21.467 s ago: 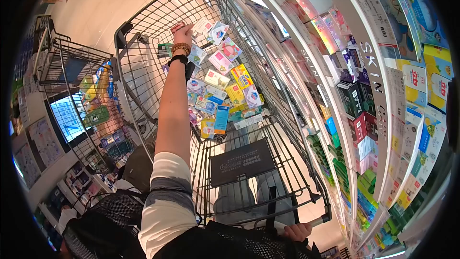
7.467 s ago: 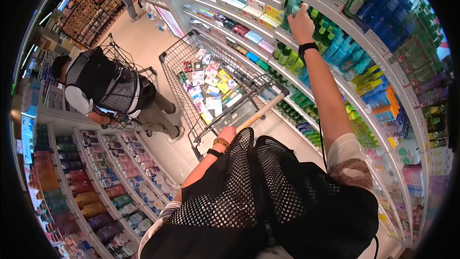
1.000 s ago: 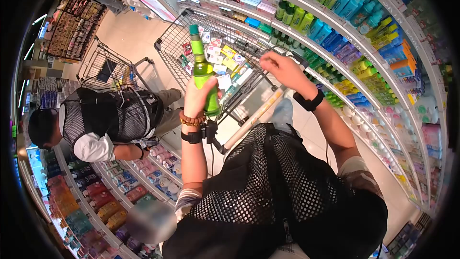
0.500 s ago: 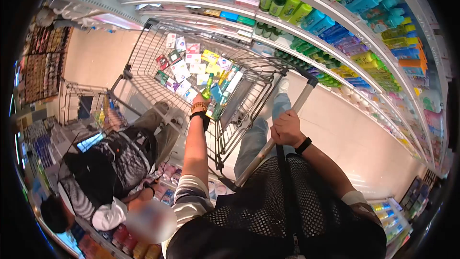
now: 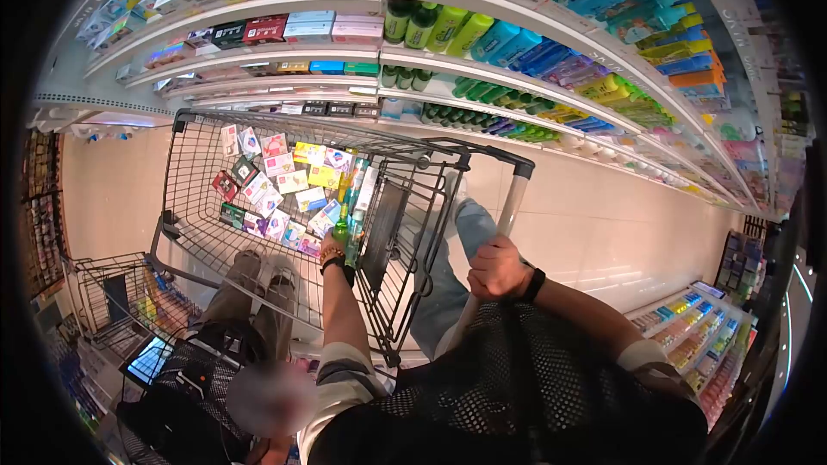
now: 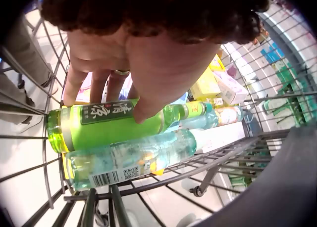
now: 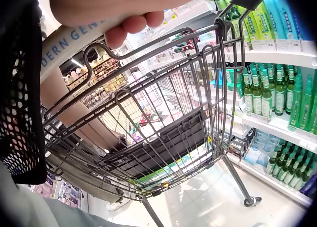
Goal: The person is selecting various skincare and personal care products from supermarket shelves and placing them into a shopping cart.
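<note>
My left hand (image 5: 332, 248) reaches down into the wire shopping cart (image 5: 185, 232) and grips a green bottle (image 5: 342, 228). In the left wrist view the green bottle (image 6: 114, 125) lies on its side on the cart floor, with the thumb and fingers of my left hand (image 6: 106, 106) round it. A pale clear bottle (image 6: 133, 160) lies right beside it. My right hand (image 5: 495, 269) holds the cart handle (image 5: 510, 207). The right wrist view shows its fingers (image 7: 133, 24) curled round the handle (image 7: 74, 41).
Several small colourful boxes (image 5: 280, 181) cover the cart floor. Shelves of green and blue bottles (image 5: 482, 30) run along the far side of the cart. Another person (image 5: 258, 396) crouches at lower left beside a second cart (image 5: 112, 301). Pale floor (image 5: 603, 224) lies to the right.
My left hand has lowered the green bottle from above the cart down onto its floor, laying it beside the clear bottle. My right hand took the handle and stays on it.
</note>
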